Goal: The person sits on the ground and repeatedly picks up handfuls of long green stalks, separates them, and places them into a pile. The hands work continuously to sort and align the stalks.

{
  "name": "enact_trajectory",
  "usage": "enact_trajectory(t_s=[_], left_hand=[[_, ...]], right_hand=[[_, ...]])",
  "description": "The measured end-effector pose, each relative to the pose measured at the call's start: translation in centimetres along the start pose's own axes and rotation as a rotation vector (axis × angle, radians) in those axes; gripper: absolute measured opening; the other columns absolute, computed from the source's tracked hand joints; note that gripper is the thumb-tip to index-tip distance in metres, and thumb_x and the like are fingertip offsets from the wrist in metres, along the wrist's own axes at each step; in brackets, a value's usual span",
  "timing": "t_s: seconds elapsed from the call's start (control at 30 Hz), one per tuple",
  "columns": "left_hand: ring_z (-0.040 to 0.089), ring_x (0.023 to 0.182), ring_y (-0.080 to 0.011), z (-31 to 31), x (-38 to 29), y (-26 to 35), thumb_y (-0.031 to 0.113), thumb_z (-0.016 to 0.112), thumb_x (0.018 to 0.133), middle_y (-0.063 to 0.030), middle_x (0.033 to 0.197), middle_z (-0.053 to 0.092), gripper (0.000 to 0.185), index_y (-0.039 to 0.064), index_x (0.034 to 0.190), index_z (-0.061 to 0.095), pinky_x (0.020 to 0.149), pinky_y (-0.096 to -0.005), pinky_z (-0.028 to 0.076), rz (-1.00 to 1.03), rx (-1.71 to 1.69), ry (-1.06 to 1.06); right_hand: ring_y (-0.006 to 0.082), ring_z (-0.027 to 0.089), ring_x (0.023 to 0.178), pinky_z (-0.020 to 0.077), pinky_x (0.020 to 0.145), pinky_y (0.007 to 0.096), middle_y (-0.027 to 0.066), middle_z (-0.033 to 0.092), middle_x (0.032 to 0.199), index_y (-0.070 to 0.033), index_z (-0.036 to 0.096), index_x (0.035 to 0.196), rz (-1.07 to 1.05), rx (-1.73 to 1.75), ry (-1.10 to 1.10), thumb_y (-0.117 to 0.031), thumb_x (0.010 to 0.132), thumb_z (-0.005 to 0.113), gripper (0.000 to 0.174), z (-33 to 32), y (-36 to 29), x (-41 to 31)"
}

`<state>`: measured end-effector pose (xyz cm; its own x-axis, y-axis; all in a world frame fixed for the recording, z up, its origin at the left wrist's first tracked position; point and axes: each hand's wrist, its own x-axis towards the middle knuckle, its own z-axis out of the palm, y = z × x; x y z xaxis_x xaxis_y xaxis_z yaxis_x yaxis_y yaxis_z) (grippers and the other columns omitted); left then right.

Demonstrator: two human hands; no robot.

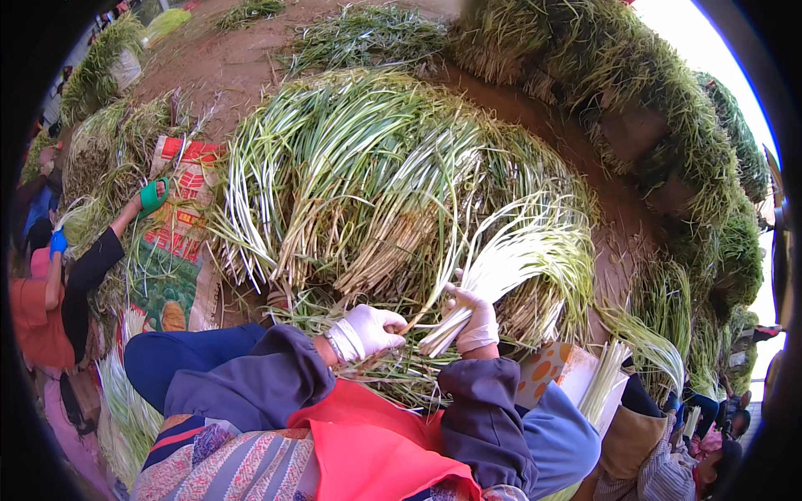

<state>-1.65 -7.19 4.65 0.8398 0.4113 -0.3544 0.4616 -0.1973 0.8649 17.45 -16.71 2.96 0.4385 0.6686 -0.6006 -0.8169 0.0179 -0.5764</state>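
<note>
My left hand [369, 332], in a pale glove, pinches the brownish root end of a single long green stalk [437, 289]. A bundle of white-stemmed leafy stalks [501, 269], like garlic chives or young garlic, lies in my right hand [473, 316], which is also gloved. Its white ends point toward my left hand, and its leaves fan out to the upper right. Beyond both hands spreads a big heap of untrimmed green stalks [369, 156], with brown root ends toward me. Loose leaves [401, 382] lie below my hands.
A printed sack [210, 300] lies at the left, with a person's green sandal [152, 198] on it. A spotted box [573, 369] bearing pale stalks stands right of my knee. Tall stacks of greens [677, 138] curve along the right. People sit at both sides.
</note>
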Motion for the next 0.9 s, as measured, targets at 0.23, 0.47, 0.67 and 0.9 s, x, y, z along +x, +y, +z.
enact_trajectory(t_s=[0.23,0.47,0.67,0.9], left_hand=[[0.062,0.065,-0.0165,1.1,0.7,-1.6,0.024,0.068,0.071,-0.0081,0.075,0.066,0.027,0.008,0.093,0.066,0.064,-0.0278,0.049,-0.129,0.092,-0.312],[0.06,0.076,-0.0119,0.5,4.8,-3.0,0.035,0.069,0.073,-0.0038,0.082,0.065,0.036,0.011,0.1,0.065,0.065,-0.0286,0.047,-0.137,0.081,-0.617],[0.058,0.088,-0.0159,3.9,9.0,-3.3,0.03,0.062,0.082,-0.0051,0.103,0.059,0.043,0.004,0.115,0.053,0.073,-0.0301,0.046,-0.343,-0.646,-0.158],[0.059,0.072,-0.0173,5.8,8.8,-3.6,0.013,0.06,0.082,-0.0049,0.088,0.058,0.019,0.005,0.098,0.055,0.064,-0.0324,0.051,-0.434,-1.122,0.14]], right_hand=[[0.018,0.05,0.052,0.045,0.048,0.0288,0.0068,0.054,0.075,-0.004,0.052,0.112,0.179,-0.08,0.169,0.001,0.072,0.057,0.04,-1.5,2.4,-1.3],[0.017,0.052,0.049,0.0453,0.047,0.0277,0.0071,0.057,0.066,0.001,0.056,0.08,0.206,-0.183,0.148,-0.007,0.074,0.056,0.01,-2.6,3.2,-0.7],[0.0166,0.053,0.051,0.0459,0.05,0.0282,0.0059,0.057,0.065,0.0,0.057,0.081,0.126,-0.128,0.127,-0.005,0.072,0.057,0.011,-2.6,4.6,-0.3],[0.0179,0.054,0.052,0.0467,0.049,0.0284,0.0086,0.056,0.068,0.005,0.054,0.086,0.133,-0.034,0.133,0.0,0.07,0.056,0.017,-2.5,5.2,-0.4]])
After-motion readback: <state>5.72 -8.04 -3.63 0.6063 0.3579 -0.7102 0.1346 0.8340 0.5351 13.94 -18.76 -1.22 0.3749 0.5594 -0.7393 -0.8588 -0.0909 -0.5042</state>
